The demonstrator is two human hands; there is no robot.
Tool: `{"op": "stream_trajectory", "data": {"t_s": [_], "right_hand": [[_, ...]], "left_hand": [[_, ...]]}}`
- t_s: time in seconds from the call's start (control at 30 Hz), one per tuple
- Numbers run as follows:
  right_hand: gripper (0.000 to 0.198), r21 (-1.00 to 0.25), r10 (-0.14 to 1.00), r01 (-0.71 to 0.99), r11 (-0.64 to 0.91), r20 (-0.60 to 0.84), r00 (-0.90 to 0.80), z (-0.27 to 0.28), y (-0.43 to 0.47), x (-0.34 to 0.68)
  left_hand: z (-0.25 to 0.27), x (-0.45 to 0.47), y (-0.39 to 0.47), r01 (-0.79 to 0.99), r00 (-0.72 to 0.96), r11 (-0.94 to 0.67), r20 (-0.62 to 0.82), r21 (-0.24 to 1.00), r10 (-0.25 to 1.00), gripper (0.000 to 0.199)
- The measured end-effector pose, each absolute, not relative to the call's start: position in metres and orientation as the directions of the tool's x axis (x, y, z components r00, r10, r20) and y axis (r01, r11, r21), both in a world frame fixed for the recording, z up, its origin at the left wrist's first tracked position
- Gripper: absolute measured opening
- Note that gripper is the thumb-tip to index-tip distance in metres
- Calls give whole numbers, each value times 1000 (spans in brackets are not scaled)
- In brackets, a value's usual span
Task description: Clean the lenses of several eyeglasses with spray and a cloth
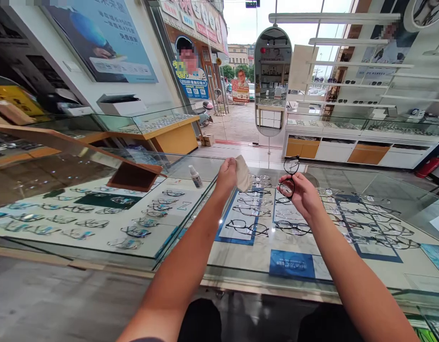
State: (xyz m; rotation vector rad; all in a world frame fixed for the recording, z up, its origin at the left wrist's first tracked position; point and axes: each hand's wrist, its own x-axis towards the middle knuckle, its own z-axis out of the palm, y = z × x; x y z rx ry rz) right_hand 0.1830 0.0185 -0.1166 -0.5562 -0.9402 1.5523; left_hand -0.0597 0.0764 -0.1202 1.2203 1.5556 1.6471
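Observation:
Above the glass display counter, my left hand is closed on a beige cleaning cloth, which hangs from the fingers to the right. My right hand grips a pair of round, black-rimmed eyeglasses, held on end with one lens above the other. The lower lens is close to my fingertips. A gap separates the cloth from the eyeglasses. On the counter left of my left hand stands a small white spray bottle.
Rows of eyeglass frames lie under the counter's glass, with a blue card near the front. A brown tilted stand rests on the left. Beyond are an oval mirror and a white display cabinet.

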Motion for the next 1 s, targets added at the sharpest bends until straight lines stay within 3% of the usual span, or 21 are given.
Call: {"op": "stream_trajectory", "data": {"t_s": [0.1,0.2,0.3,0.4,0.67,1.0], "right_hand": [[33,-800,954,-600,-12,170,-246,-117,16,181],[31,-787,943,-614,-56,160,-291,-117,14,179],[28,-782,941,-616,-88,138,-310,-117,13,178],[25,-802,942,-592,-85,130,-311,-117,14,178],[26,-811,962,-584,-39,128,-241,-115,14,177],[36,-862,982,-486,142,185,-41,-119,18,174]], "left_hand": [[-128,-32,65,-166,-184,-124,93,978,978,61],[-133,-17,54,-277,68,-48,69,960,995,75],[-133,-12,49,-309,192,2,61,951,979,71],[-131,-13,48,-301,224,8,62,954,973,64],[-126,-14,45,-250,208,-62,116,966,971,68],[-128,-16,43,-111,250,-114,139,987,958,59]]}}
